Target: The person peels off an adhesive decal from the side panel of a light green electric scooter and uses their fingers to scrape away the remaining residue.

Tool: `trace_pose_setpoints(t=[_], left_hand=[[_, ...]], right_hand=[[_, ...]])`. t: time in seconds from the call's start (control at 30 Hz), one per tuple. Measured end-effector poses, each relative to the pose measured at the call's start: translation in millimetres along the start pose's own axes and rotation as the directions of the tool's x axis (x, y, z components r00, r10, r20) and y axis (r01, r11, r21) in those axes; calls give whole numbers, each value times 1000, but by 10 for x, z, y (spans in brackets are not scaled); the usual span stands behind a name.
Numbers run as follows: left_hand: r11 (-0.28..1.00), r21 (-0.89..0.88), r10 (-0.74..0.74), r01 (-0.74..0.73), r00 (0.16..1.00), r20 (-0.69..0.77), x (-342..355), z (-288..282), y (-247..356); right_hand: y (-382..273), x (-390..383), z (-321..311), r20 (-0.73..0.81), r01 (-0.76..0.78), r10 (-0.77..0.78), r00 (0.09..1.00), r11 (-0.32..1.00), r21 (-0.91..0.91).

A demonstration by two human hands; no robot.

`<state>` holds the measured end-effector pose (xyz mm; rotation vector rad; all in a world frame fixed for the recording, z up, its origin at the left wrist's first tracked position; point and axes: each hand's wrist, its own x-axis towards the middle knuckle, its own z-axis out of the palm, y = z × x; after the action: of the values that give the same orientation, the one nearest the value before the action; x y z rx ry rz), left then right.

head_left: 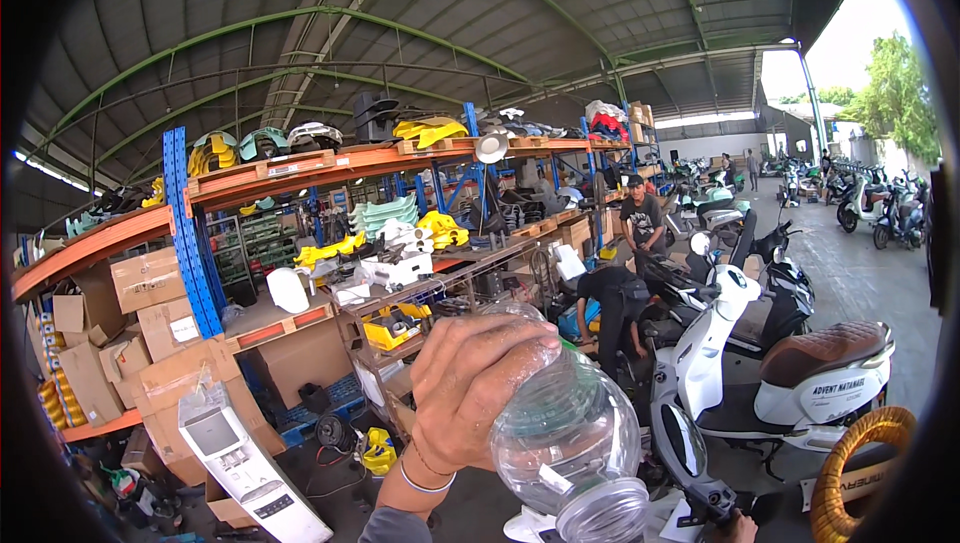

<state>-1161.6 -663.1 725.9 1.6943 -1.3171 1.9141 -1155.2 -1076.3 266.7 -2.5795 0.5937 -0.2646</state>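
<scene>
One clear plastic bottle (565,443), tilted mouth-down toward 5 o'clock. Left hand (470,388) grip wraps its base. Right hand unseen; white scooter (720,343) at 3 o'clock.

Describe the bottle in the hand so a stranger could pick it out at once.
Start at the blue-and-orange warehouse racking on the left, then drop to the bottom centre of the view. There a raised hand grips a clear plastic bottle, tilted with its open mouth toward the camera. Unlike the white scooters beside it, it is transparent.

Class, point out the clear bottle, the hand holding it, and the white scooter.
bottle (568,443), head view, its clear belly
left hand (470,393), head view, back of hand
white scooter (820,393), head view, rear side panel
</scene>
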Motion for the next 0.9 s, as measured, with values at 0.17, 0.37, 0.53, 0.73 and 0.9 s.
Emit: trace_pose_setpoints(t=[0.17,0.37,0.53,0.73,0.9], left_hand=[[983,-51,-170,174,983,71,-233,97,0],[671,65,-723,738,633,277,-1462,184,-92],[109,242,-971,964,52,234,-3942,87,622],[-466,739,-764,486,-643,-59,-6235,-1491,3335],[-623,782,-392,-27,-854,-342,-6538,-2250,4844]], right_hand=[[-84,66,79,-173,53,-63,983,997,-60],[-69,123,100,-110,97,-104,988,993,-67],[-96,130,73,-65,95,-100,993,992,-79],[-269,144,29,-31,-5,2,1000,996,-94],[-389,123,47,-47,-52,48,998,995,-88]])
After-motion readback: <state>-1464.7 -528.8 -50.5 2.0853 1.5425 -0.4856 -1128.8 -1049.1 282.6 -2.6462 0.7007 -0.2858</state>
